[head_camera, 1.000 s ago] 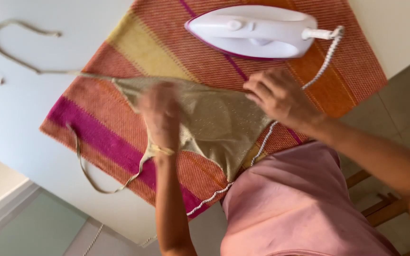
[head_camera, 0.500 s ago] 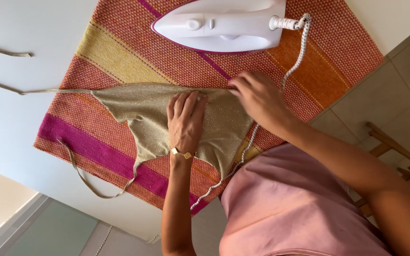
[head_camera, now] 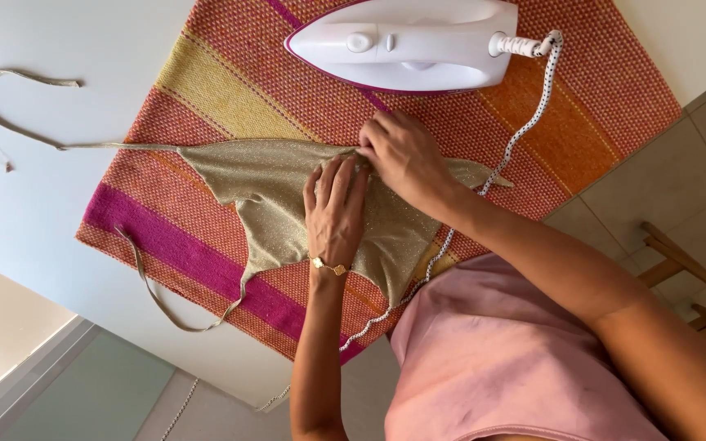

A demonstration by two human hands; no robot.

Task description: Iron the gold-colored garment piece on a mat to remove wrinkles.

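Observation:
A small gold shimmery garment [head_camera: 263, 192] with long thin straps lies spread on a striped woven mat [head_camera: 230, 82] of pink, orange and yellow. My left hand [head_camera: 335, 208], wearing a gold bracelet, rests flat on the middle of the garment with fingers apart. My right hand [head_camera: 402, 155] is just beyond it, its fingertips pinching the garment's upper edge. A white and magenta iron [head_camera: 406, 41] lies on the mat a little past my right hand, untouched.
The iron's white dotted cord [head_camera: 525, 131] runs down the mat's right side and off the white table [head_camera: 34, 204]. One strap trails left over the table. A wooden chair [head_camera: 696, 286] stands on the tiled floor at right.
My left hand has settled flat on the garment and my right hand has moved left onto its top edge. The view has shifted closer, with the iron now nearer the centre.

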